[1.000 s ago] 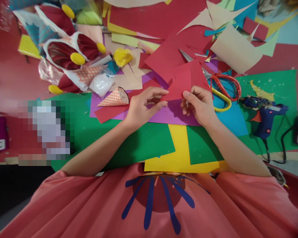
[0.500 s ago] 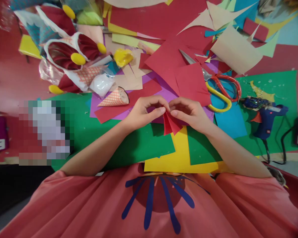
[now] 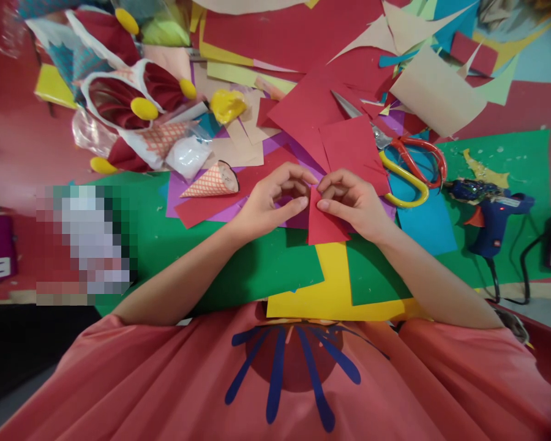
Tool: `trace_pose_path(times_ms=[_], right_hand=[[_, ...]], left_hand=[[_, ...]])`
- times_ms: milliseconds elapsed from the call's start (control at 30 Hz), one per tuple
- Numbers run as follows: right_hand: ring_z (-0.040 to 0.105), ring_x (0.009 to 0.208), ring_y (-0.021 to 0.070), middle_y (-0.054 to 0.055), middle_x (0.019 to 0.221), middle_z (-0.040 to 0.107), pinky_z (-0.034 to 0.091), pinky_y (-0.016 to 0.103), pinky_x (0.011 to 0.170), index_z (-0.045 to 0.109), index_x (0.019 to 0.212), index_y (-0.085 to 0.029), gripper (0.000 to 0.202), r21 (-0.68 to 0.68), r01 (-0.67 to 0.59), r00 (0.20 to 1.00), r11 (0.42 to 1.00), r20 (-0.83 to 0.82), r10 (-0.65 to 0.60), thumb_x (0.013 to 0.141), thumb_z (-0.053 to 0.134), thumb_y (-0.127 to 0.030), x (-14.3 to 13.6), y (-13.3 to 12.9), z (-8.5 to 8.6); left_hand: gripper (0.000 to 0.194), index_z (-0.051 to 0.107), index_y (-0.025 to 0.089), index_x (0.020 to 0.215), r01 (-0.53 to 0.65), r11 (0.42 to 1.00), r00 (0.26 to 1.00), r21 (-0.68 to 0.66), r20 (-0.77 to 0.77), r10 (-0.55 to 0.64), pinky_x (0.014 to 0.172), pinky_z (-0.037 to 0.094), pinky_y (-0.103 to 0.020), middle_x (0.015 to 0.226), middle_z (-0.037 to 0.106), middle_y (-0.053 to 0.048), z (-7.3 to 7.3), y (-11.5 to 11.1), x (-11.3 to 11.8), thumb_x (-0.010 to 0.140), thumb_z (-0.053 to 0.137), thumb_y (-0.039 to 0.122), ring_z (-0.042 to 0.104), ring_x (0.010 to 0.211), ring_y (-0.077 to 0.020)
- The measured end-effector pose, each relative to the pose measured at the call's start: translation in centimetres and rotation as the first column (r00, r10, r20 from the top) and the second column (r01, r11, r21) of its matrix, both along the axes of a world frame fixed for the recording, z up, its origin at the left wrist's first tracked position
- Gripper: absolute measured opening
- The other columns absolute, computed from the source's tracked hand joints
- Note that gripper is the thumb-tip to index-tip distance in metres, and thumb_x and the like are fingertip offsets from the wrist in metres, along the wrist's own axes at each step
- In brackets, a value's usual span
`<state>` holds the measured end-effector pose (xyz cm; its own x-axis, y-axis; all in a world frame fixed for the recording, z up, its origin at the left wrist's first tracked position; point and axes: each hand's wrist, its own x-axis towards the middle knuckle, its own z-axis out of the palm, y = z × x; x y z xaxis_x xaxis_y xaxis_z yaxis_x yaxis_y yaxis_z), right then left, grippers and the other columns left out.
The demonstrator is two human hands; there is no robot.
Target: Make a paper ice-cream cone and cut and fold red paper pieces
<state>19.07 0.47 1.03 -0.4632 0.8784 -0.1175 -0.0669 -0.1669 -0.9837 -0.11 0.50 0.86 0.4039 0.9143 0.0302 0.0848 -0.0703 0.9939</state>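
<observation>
A small piece of folded red paper (image 3: 325,225) is between my two hands above the table, its wider end toward me. Its narrow top lies among my fingertips. My right hand (image 3: 354,201) pinches it, thumb flat on its near face and fingers curled behind. From the other side, my left hand (image 3: 270,201) has its thumb tip at the paper's left edge and its index fingertip at the top, the fingers bent. A small checked paper cone (image 3: 212,180) lies beyond my left hand. Past my right hand are scissors (image 3: 406,190) with one red and one yellow handle.
A blue glue gun (image 3: 489,220) lies on green sheet (image 3: 528,153) at the right, its cord hanging toward the edge. Red paper pieces (image 3: 351,147) and coloured scraps cover the far side. White-rimmed cones (image 3: 114,104) and plastic-wrapped items are piled far left. A yellow sheet (image 3: 330,294) lies nearest me.
The folded red paper has turned from showing two spread flaps to showing one flat face. My right fingers have shifted on it, and my left fingers have moved slightly up and apart.
</observation>
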Motion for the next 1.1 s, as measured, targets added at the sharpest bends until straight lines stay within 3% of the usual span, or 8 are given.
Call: trace_pose_path(times_ms=[267,633,900,1100], right_hand=[[0.048,0.062,0.0070,-0.003,0.067,0.057,0.040,0.020,0.057,0.062,0.079,-0.017,0.029,0.057,-0.019,0.998,0.998,0.054,0.015,0.075,0.075,-0.042,-0.03,-0.08,0.00],[0.047,0.061,0.0055,-0.005,0.068,0.053,0.039,0.020,0.057,0.055,0.078,-0.015,0.036,-0.051,-0.110,0.994,0.993,0.018,0.111,0.069,0.080,-0.039,-0.22,-0.27,0.37],[0.043,0.059,0.0055,-0.006,0.066,0.048,0.035,0.020,0.053,0.051,0.075,-0.017,0.041,-0.048,-0.158,0.983,0.986,0.085,0.162,0.068,0.080,-0.044,-0.19,-0.41,0.19],[0.037,0.057,0.0047,-0.007,0.063,0.042,0.030,0.020,0.051,0.050,0.072,-0.016,0.040,-0.026,-0.187,0.977,0.982,0.098,0.189,0.072,0.076,-0.047,-0.33,-0.51,0.27]], left_hand=[[0.026,0.059,0.017,0.080,0.006,0.996,1.000,0.084,-0.010,-0.005,0.066,0.050,-0.019,0.074,0.060,0.001,-0.18,0.01,0.13,0.082,0.064,0.043,0.059,0.069,-0.0075],[0.006,0.064,0.016,0.078,0.042,0.960,0.999,0.276,-0.026,-0.037,0.064,0.050,-0.018,0.074,0.068,-0.002,-0.84,-0.13,0.19,0.082,0.063,0.019,0.063,0.067,-0.0078],[0.005,0.061,0.016,0.075,0.049,0.983,0.999,0.175,-0.022,-0.046,0.063,0.050,-0.018,0.073,0.066,0.000,-0.47,-0.53,0.41,0.079,0.063,0.017,0.061,0.066,-0.0077],[0.006,0.061,0.018,0.074,-0.003,0.981,0.996,0.192,0.085,-0.013,0.063,0.049,-0.020,0.071,0.062,0.001,-0.86,-0.49,0.25,0.079,0.064,0.017,0.058,0.065,-0.0074]])
